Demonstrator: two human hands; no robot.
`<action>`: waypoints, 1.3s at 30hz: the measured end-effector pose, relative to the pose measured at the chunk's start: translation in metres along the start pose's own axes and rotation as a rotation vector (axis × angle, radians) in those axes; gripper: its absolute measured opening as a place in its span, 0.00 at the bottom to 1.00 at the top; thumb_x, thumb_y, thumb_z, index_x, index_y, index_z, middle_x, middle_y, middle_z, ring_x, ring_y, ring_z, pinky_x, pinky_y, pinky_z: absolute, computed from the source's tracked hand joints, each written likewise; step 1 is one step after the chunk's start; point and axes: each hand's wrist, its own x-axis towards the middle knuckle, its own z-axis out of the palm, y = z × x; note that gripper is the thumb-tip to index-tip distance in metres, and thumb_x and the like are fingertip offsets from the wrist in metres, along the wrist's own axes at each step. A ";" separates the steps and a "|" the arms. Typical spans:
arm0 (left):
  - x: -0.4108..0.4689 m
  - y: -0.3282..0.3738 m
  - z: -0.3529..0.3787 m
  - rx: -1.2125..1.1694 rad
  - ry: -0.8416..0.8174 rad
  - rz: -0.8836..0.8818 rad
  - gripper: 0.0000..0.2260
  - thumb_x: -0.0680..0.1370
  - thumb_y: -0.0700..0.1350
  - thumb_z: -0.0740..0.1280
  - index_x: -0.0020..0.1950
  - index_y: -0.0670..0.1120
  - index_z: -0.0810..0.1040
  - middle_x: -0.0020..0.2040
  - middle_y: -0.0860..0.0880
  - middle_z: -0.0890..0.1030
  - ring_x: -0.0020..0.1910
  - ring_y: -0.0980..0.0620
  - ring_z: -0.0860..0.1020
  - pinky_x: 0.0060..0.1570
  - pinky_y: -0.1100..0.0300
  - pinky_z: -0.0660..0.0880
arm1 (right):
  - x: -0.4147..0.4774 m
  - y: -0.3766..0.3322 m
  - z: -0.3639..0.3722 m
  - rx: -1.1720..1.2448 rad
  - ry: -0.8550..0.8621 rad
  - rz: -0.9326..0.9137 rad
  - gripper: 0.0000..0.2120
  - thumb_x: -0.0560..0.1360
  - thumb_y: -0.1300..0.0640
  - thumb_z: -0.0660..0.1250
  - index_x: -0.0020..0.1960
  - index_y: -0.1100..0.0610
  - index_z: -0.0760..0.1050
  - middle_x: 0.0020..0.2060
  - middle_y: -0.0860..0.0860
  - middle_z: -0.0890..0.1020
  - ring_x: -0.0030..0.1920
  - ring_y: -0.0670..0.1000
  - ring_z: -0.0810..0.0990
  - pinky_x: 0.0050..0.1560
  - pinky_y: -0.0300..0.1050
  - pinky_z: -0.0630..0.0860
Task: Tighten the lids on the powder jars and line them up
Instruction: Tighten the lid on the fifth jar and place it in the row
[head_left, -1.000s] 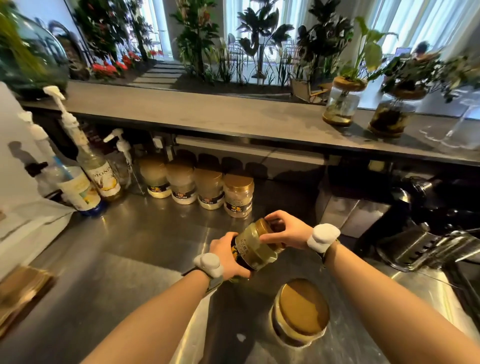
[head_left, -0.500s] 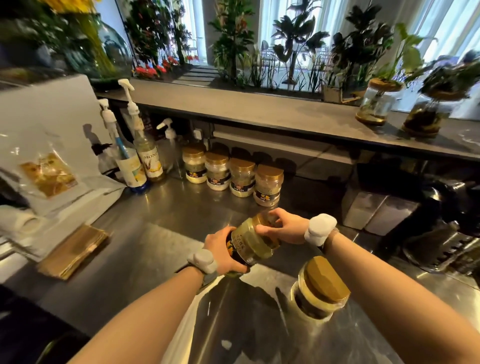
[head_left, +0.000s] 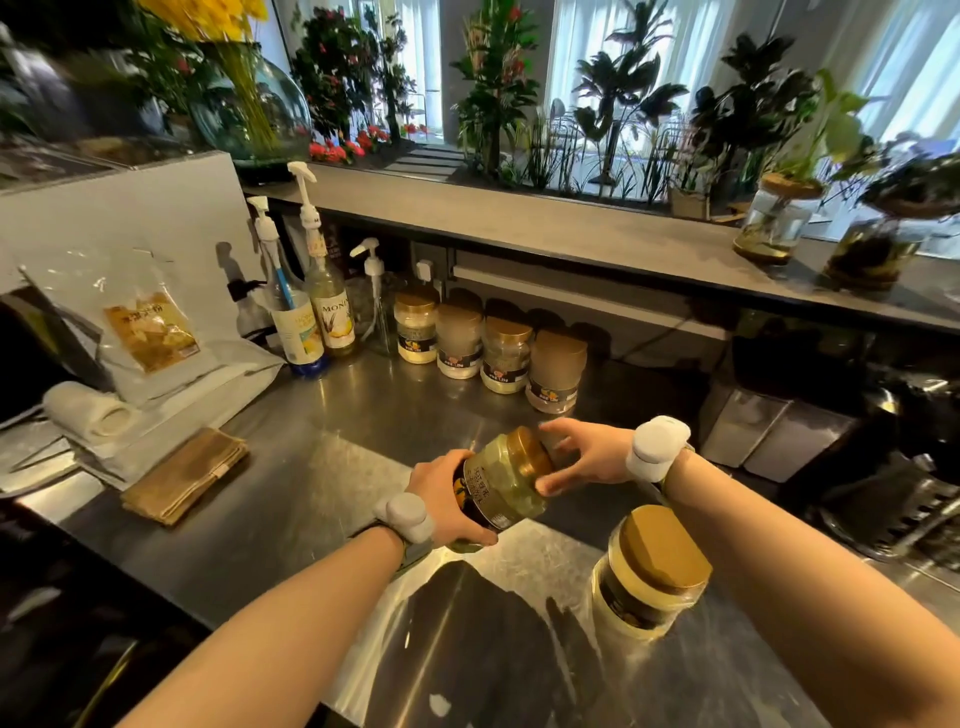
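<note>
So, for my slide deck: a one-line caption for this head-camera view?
Left hand grips a tilted powder jar; right hand opens at its gold lid.

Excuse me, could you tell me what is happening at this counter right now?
A person's left hand holds a tilted, gold-lidded clear plastic powder jar above the steel counter, while the right hand is spread open at its lid. Four similar jars stand lined up behind; another jar waits near the right arm.

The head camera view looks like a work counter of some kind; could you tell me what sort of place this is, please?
Probably a café or drinks bar prep counter. Pump-topped syrup bottles stand on a stainless steel counter beside a row of gold-lidded powder jars, beneath a raised shelf backed by plants.
</note>
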 end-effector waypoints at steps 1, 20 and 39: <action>0.000 0.001 -0.001 0.006 0.004 0.001 0.46 0.48 0.63 0.77 0.65 0.54 0.70 0.53 0.57 0.79 0.54 0.54 0.78 0.56 0.54 0.78 | -0.002 0.000 -0.001 -0.008 -0.014 -0.024 0.48 0.66 0.49 0.77 0.76 0.45 0.51 0.74 0.51 0.64 0.72 0.57 0.65 0.69 0.54 0.67; -0.002 0.006 -0.004 -0.004 0.005 0.011 0.48 0.50 0.61 0.79 0.67 0.54 0.68 0.56 0.57 0.78 0.56 0.54 0.76 0.58 0.55 0.77 | -0.010 -0.005 -0.001 -0.018 -0.032 -0.151 0.51 0.67 0.58 0.77 0.75 0.38 0.48 0.76 0.45 0.57 0.76 0.55 0.58 0.71 0.57 0.63; -0.001 0.009 -0.008 0.058 -0.019 0.023 0.48 0.49 0.63 0.78 0.67 0.55 0.68 0.55 0.59 0.78 0.55 0.56 0.76 0.58 0.57 0.77 | -0.006 0.001 -0.001 0.039 -0.018 -0.083 0.39 0.71 0.45 0.70 0.76 0.43 0.52 0.73 0.49 0.65 0.70 0.55 0.69 0.65 0.54 0.74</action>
